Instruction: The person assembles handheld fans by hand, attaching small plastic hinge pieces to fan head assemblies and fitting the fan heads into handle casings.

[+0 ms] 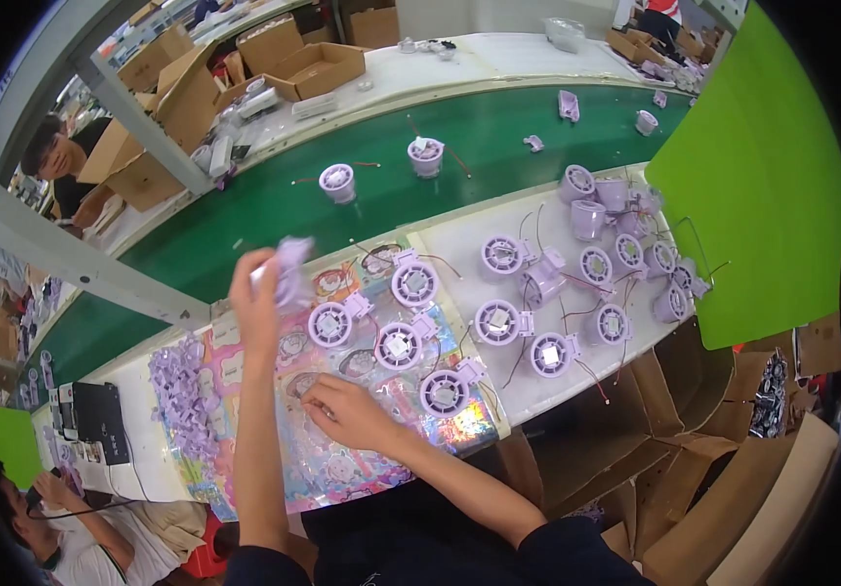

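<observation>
My left hand is raised near the conveyor's front edge, closed on a light purple plastic part that is smeared by motion. Lower on the colourful printed mat, my right hand rests with its fingers curled in; whether anything small is in them stays hidden. Up and to the right of it lie round purple fan housings with spoked fronts, such as one fan housing and another nearer the edge. A pile of small purple plastic pieces covers the mat's left end.
More fan housings with thin wires, such as this one, crowd the white tabletop at right. A green conveyor belt beyond carries purple cups. A grey metal post stands left; cardboard boxes sit below right.
</observation>
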The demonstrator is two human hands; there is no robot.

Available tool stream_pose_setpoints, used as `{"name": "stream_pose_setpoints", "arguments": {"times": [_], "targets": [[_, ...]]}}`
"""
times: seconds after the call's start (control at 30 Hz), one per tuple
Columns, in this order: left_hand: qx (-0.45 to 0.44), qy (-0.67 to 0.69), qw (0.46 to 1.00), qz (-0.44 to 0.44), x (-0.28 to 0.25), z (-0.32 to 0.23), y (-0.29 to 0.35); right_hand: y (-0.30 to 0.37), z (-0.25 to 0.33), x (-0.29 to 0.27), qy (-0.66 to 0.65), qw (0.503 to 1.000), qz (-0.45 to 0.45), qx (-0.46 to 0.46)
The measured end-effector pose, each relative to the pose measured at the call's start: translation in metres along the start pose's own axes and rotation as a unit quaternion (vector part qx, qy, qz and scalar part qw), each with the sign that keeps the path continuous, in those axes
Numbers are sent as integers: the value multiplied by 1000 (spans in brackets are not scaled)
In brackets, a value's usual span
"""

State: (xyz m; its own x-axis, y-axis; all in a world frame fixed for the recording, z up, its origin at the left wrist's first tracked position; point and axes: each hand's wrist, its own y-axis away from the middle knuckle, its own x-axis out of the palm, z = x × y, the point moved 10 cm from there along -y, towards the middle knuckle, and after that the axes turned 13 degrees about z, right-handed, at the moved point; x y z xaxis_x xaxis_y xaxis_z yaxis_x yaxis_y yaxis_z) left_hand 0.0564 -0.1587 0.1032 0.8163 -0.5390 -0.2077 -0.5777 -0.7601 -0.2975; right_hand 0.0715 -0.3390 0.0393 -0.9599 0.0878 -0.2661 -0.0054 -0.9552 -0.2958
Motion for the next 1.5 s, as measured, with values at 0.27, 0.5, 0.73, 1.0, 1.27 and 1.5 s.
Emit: {"name": "stream_pose_setpoints", "arguments": {"times": [0.27, 0.5, 0.73, 1.0, 1.27, 1.5], "targets": [[59, -220, 901, 369, 252, -22, -79, -4, 16, 1, 29, 999, 8, 12], [-7, -186, 912, 364, 246, -4, -103, -4, 5, -10, 32, 999, -8, 17], [2, -542, 824, 167, 108, 41, -166, -7, 10, 2, 9, 1000, 0, 14], [-17, -372, 901, 222, 65, 50, -128, -9, 7, 4, 37, 999, 13, 28], [59, -403, 906, 117, -43, -17, 33, -12, 13, -4, 62, 997, -22, 47], [130, -387, 913, 13, -68, -6, 119, -39, 76, 6, 193, 970, -129, -70]]}}
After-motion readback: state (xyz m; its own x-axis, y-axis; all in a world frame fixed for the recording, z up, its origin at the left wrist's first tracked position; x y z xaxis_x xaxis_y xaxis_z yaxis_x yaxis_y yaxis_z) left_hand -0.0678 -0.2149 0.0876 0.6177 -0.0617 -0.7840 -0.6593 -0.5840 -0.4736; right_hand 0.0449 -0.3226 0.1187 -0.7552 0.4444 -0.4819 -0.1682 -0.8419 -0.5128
